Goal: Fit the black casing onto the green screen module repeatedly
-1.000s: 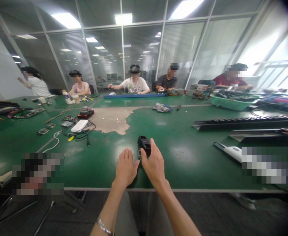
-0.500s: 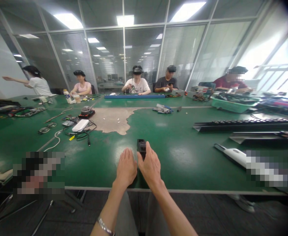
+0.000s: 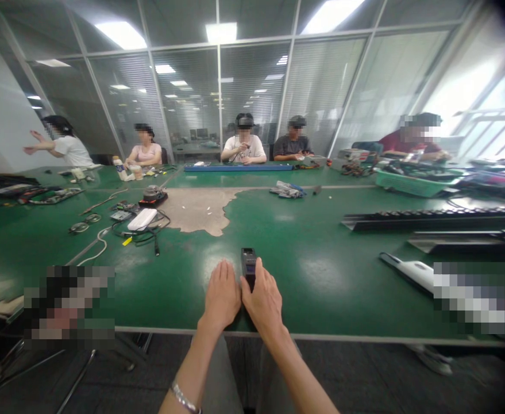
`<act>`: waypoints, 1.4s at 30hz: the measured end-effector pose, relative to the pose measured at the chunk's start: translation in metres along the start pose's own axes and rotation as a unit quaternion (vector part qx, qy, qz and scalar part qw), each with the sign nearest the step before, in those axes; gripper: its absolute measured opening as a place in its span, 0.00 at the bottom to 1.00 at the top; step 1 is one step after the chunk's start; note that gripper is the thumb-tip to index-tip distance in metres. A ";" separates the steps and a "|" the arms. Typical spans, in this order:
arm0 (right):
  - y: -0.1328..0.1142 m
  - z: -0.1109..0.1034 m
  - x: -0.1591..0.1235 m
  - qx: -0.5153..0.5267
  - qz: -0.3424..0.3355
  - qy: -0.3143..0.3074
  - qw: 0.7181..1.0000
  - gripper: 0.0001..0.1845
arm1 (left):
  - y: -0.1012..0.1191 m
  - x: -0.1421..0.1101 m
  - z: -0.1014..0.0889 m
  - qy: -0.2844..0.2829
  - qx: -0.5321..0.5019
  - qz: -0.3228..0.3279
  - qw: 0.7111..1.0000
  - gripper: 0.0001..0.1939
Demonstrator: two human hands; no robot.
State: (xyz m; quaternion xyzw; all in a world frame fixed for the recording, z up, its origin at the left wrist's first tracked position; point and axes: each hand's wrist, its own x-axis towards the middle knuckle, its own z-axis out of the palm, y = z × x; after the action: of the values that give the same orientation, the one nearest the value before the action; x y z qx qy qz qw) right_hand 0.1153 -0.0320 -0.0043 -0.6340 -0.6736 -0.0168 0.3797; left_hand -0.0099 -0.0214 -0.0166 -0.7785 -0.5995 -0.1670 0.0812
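Observation:
A small black device (image 3: 248, 263) with a little screen lies on the green table (image 3: 321, 276) near the front edge. My right hand (image 3: 264, 299) rests over its near end, fingers curled around it. My left hand (image 3: 221, 296) lies flat on the table beside it, fingers together and stretched out, touching the right hand. A bracelet sits on my left wrist.
A white box with black cables (image 3: 141, 220) lies at the left. A worn brown patch (image 3: 198, 210) marks the table middle. Long black rails (image 3: 433, 218) and a white tool (image 3: 409, 268) lie at the right. A green basket (image 3: 407, 183) stands far right. Several people sit along the far side.
My right hand has drawn the black device nearer and turned it end-on, closing up against the left hand. The left hand has stayed flat in place.

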 end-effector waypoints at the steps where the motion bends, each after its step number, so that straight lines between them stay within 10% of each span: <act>1: 0.000 0.000 0.000 0.002 -0.001 0.000 1.000 0.35 | 0.000 0.000 0.000 0.000 -0.001 -0.001 1.000 0.27; 19: -0.005 -0.023 0.028 0.042 0.050 0.025 0.998 0.38 | 0.004 -0.001 -0.011 -0.022 -0.010 -0.010 1.000 0.29; 42: 0.070 -0.041 0.018 -0.020 0.136 0.021 0.990 0.44 | 0.004 0.000 -0.009 -0.033 -0.016 -0.009 0.999 0.41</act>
State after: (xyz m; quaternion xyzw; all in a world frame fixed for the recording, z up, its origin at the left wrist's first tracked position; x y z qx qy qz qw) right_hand 0.1974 -0.0241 0.0025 -0.7268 -0.5722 0.0086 0.3798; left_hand -0.0071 -0.0254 -0.0077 -0.7794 -0.6060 -0.1518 0.0477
